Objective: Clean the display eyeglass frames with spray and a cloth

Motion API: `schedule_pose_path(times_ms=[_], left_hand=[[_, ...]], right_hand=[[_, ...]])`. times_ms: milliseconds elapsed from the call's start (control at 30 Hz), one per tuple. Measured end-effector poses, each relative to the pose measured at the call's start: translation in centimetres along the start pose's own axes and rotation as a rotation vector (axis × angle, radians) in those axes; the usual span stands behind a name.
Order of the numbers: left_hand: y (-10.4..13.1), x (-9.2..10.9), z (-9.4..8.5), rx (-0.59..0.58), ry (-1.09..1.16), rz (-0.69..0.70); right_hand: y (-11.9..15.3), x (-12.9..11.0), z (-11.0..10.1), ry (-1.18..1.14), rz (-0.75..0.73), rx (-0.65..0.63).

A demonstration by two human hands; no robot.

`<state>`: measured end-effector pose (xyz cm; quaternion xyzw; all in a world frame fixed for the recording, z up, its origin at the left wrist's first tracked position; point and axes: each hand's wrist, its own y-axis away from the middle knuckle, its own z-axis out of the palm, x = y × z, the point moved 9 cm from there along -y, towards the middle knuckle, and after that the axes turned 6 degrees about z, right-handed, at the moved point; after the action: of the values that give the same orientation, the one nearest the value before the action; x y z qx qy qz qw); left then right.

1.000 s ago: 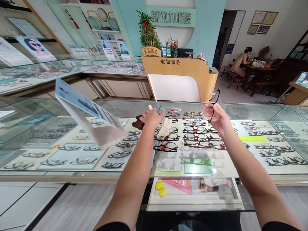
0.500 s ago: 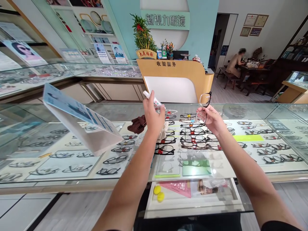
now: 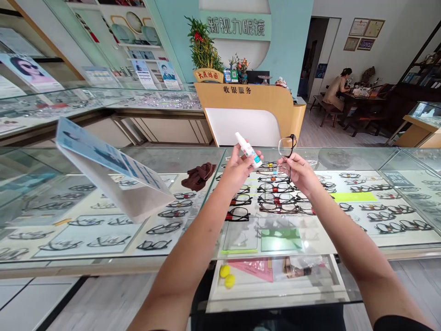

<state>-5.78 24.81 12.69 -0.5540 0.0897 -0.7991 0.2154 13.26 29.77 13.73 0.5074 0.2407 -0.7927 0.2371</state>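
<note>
Holds a small white bottle [image 3: 248,150] in the left hand [image 3: 240,166], with fingers closed around its lower body. Pinches a pair of glasses [image 3: 293,141] in the right hand [image 3: 299,172], between thumb and fingertips near the middle of the frame, with the other fingers loosely curled. Keeps both things raised above the glass counter [image 3: 327,239], over the far part of the rows of frames [image 3: 277,188].

Brings the bottle closer to the glasses than a moment ago, and shows more of its label. Leaves the two near each other but apart, apparently a close pairing of bottle and lenses rather than contact.

Tilts the bottle's long axis, with the narrow tip to the upper left and the base to the lower right, toward the glasses. Stands the glasses on end, with one lens above the other and the long axis of the front close to upright.

To the left, on the counter, a crumpled brown cloth [image 3: 198,177]; farther left, a tilted display card [image 3: 113,161]. Below the glass, an open drawer [image 3: 275,292].
</note>
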Motion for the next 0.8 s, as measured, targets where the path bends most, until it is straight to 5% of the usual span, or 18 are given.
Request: schedule_pose_path(times_ms=[267, 433, 800], left_hand=[[1.1, 0.2, 1.9, -0.028, 0.267, -0.284], [1.4, 0.3, 2.6, -0.038, 0.267, -0.345], [0.4, 0.5, 0.0, 0.118, -0.322, 0.007]], right_hand=[[0.1, 1.0, 1.0, 0.159, 0.031, -0.037], [0.3, 1.4, 1.4, 0.17, 0.053, -0.057], [0.5, 2.6, 2.2, 0.159, 0.109, -0.141]])
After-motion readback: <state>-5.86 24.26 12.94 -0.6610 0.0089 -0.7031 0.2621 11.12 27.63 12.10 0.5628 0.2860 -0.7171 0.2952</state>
